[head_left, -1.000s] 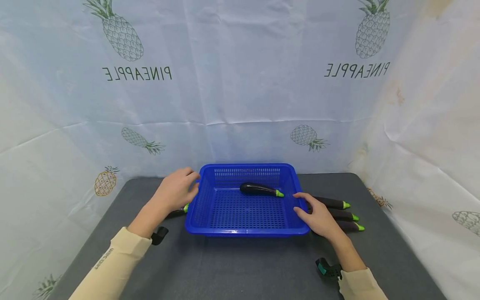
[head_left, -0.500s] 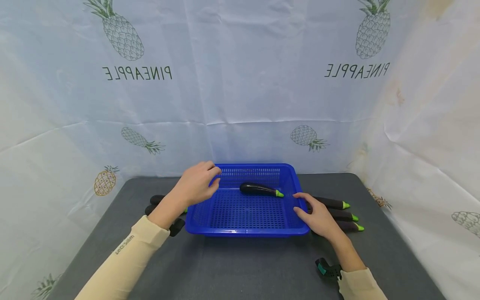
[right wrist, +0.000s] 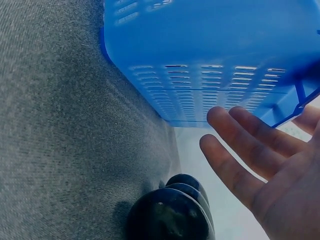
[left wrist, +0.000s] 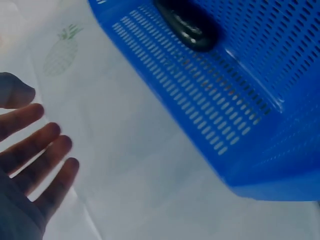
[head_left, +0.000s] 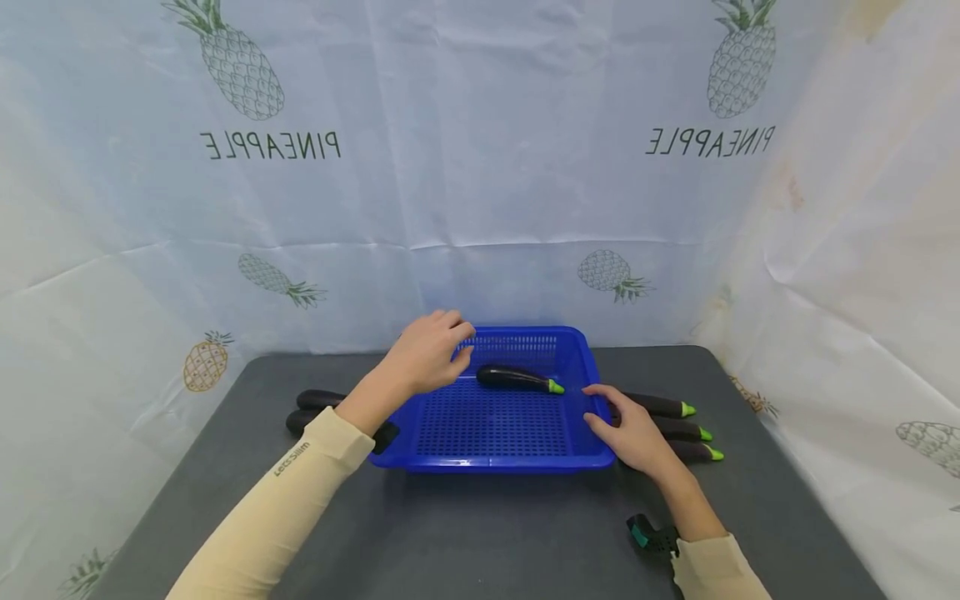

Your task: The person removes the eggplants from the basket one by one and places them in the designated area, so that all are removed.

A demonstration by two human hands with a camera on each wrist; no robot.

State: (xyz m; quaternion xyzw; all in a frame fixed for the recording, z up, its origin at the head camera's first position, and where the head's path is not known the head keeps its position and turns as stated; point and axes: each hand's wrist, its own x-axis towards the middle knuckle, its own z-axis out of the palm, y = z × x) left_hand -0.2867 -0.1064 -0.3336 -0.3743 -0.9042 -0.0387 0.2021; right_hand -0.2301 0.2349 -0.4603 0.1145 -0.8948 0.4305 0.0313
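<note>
In the head view my left hand [head_left: 431, 354] is over the left part of a blue plastic basket [head_left: 491, 463], fingers loosely bent and holding nothing. In the left wrist view its fingers [left wrist: 42, 162] are spread apart from the basket wall. One dark eggplant [head_left: 513, 378] with a green stem end lies inside the basket towards the back. My right hand [head_left: 633, 429] rests at the right rim, thumb and index finger reaching over it. In the right wrist view other fingers [right wrist: 250, 145] extend fairly straight beside the outer wall.
Several eggplants [head_left: 693, 452] lie on the dark table [head_left: 480, 542] right of the basket, beside my right hand. More eggplants [head_left: 318, 399] lie to its left, partly hidden by my left forearm. A pineapple-print cloth [head_left: 487, 200] hangs behind the table.
My left hand has moved right and a little up, from the basket's left edge to over its interior, uncovering eggplants on the left. My right hand and the eggplant inside stay put.
</note>
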